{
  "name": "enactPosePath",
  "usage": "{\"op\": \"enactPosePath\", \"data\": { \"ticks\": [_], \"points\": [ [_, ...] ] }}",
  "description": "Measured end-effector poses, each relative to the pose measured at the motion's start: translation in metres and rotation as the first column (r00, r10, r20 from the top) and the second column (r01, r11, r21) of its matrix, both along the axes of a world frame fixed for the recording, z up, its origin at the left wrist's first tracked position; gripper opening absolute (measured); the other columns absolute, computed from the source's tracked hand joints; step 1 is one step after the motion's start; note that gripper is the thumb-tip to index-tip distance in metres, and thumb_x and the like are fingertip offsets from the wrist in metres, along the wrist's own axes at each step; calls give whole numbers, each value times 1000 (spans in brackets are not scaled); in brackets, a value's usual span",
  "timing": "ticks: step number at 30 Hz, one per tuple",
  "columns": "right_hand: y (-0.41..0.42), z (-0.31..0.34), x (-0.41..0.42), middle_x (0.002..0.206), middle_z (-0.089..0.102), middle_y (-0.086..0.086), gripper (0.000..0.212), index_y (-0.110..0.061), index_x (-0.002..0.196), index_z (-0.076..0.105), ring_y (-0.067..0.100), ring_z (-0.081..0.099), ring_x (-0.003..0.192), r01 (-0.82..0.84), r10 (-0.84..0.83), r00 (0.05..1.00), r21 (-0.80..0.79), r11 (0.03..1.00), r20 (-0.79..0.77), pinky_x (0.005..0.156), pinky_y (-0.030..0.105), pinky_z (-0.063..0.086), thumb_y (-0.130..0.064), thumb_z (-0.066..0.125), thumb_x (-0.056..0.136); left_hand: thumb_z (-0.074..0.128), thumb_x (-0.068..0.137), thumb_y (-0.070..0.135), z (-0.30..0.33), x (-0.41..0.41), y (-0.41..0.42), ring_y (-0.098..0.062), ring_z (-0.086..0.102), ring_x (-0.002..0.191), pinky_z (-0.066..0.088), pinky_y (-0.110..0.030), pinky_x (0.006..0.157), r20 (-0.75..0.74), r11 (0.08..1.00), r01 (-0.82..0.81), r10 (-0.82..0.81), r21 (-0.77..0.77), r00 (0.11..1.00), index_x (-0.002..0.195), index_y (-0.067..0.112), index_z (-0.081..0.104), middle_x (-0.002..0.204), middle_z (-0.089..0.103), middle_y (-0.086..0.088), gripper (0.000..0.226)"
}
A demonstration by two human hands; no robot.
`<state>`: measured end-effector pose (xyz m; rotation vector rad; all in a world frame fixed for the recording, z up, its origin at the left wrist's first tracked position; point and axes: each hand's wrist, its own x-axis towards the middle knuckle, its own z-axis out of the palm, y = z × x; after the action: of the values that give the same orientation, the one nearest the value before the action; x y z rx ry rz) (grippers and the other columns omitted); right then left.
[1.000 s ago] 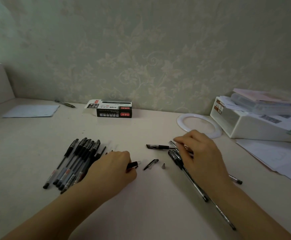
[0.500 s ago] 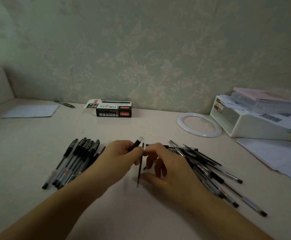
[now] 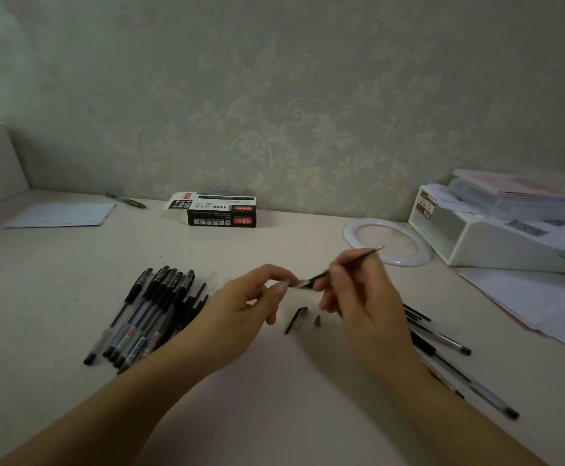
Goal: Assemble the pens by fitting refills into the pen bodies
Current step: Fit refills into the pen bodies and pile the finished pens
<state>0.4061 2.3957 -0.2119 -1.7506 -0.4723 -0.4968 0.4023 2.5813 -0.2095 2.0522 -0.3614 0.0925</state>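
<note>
Leftmost on the pale cream tabletop (image 3: 56, 297) lies a tidy row of capped black-and-clear gel pens (image 3: 146, 314), seemingly finished. Just right of them, the left hand (image 3: 244, 307) is raised above the surface, thumb and forefinger pinching the near end of what looks like a clear pen body (image 3: 299, 283), though motion blur makes that small part hard to identify. The right hand (image 3: 358, 297) pinches a thin dark refill with a metal tip (image 3: 351, 262), which slants up and to the right over the white plastic ring (image 3: 422, 253).

To fit them well, the person would likely need to line the refill up with the open mouth of the body, keep both on one axis, and slide it in gently rather than force it, since so thin a refill would probably bend.

Below the hands rest a loose black pen cap (image 3: 296, 319) and a small dark cone-shaped tip piece (image 3: 317, 320), apart from each other. Whether the refill has entered the body cannot be told; the fingers hide the junction. Farther right, a scattered heap of unassembled black-and-clear pen parts (image 3: 442, 348) is partly covered by the right forearm, so its count is unclear.
</note>
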Motion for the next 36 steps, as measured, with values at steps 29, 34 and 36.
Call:
{"op": "enactPosePath", "data": {
  "ticks": [29,34,36],
  "points": [
    [-1,2,-1,75,71,1,2,-14,91,66,10,62,60,-166,183,951,86,982,-251,59,20,53,-13,65,92,56,95,23,4,-9,-9,-10,43,51,37,-19,47,-3,978,110,-112,-175,994,96,36,71,71,65,7,19],
    [-10,0,3,81,65,-9,27,-35,99,61,9,63,70,-31,-19,981,-248,968,-195,64,21,54,-55,66,81,55,94,29,4,-7,-7,-8,49,53,42,-20,52,15,983,86,-85,-163,996,112,34,60,75,65,6,19],
    [-18,-2,7,82,58,-13,34,-34,97,60,3,57,71,83,-137,987,-485,871,-78,63,11,45,-61,64,78,54,94,30,4,-6,-6,-6,50,54,44,-16,55,25,983,78,-75,-168,997,115,38,58,75,64,8,23]
  ]
}}
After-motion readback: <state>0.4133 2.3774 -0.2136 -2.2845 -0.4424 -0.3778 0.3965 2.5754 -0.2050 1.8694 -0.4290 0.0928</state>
